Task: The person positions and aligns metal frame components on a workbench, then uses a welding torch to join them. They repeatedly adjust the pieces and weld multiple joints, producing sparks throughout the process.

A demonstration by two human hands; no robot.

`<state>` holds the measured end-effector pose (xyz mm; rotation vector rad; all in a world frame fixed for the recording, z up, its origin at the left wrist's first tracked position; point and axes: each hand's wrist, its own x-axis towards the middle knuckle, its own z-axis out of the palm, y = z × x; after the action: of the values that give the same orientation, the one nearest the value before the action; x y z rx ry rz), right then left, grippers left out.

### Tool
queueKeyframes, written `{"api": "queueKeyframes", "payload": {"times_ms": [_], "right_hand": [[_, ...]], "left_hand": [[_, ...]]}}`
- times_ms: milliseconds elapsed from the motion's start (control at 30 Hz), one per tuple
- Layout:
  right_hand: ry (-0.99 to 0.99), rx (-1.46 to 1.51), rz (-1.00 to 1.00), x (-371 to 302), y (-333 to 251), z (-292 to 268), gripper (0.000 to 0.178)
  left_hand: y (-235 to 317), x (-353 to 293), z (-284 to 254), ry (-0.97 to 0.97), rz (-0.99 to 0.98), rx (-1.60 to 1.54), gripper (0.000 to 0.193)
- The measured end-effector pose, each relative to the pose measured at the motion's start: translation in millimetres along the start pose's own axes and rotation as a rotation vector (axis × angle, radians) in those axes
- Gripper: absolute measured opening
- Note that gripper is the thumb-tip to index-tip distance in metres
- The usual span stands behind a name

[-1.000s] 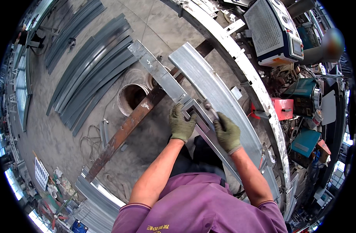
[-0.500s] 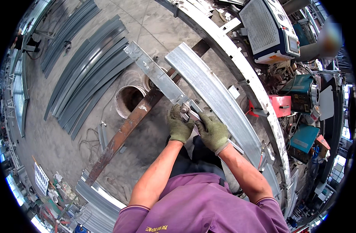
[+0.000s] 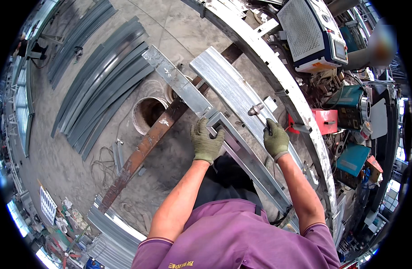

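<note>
My left hand [image 3: 207,142], in a green knit glove, grips the near corner of a grey metal frame [image 3: 251,162], with thumb and fingers either side of it. The frame's long channel runs down to the right beside my legs. At this corner it meets a flat metal bar [image 3: 179,85] that slants away to the upper left. My right hand [image 3: 276,140], gloved alike, is closed around the handle of a hammer [image 3: 256,109]. The hammer's rounded metal head is raised over a wide silver channel [image 3: 235,85], apart from the frame.
A rusty beam [image 3: 145,150] crosses beneath the metal pieces, with a bucket [image 3: 148,114] beside it. Curved grey profiles [image 3: 105,85] lie on the floor at left. A long curved white rail [image 3: 271,67] passes on the right, before machines and a red box [image 3: 325,122].
My right hand has moved right with the hammer, away from the frame corner, uncovering it. My left hand stays at the corner, its fingers slightly shifted.
</note>
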<state>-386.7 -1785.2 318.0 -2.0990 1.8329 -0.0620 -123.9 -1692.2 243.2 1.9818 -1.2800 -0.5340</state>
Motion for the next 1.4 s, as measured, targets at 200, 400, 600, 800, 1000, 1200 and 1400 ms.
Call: {"api": "queueKeyframes", "payload": {"times_ms": [200, 400, 600, 800, 1000, 1200, 1400], "right_hand": [[-0.081, -0.111, -0.019, 27.4, 40.2, 44.7, 0.04], [-0.009, -0.1, 0.008, 24.8, 71.8, 65.0, 0.041], [0.275, 0.27, 0.053, -59.5, 114.4, -2.5, 0.042], [0.481, 0.458, 0.594, -214.6, 219.8, -74.1, 0.037], [0.545, 0.435, 0.844, -282.7, 259.8, -85.1, 0.05], [0.263, 0.387, 0.951, -304.2, 284.1, -53.7, 0.075], [0.137, 0.543, 1.03, -283.1, 310.9, -13.4, 0.061]], "left_hand": [[9.2, 4.0, -5.4, 0.006, -0.042, -0.002, 0.074], [12.3, 5.3, -12.4, -0.043, -0.086, 0.002, 0.069], [23.3, 11.0, -18.7, -0.13, -0.119, -0.098, 0.068], [16.8, 7.0, -12.9, -0.111, -0.198, -0.198, 0.067], [-4.2, 10.7, -12.3, -0.157, -0.2, -0.189, 0.063], [4.8, 9.7, -14.5, -0.148, -0.265, -0.191, 0.056], [9.1, 12.0, -19.4, -0.173, -0.207, -0.094, 0.058]]}}
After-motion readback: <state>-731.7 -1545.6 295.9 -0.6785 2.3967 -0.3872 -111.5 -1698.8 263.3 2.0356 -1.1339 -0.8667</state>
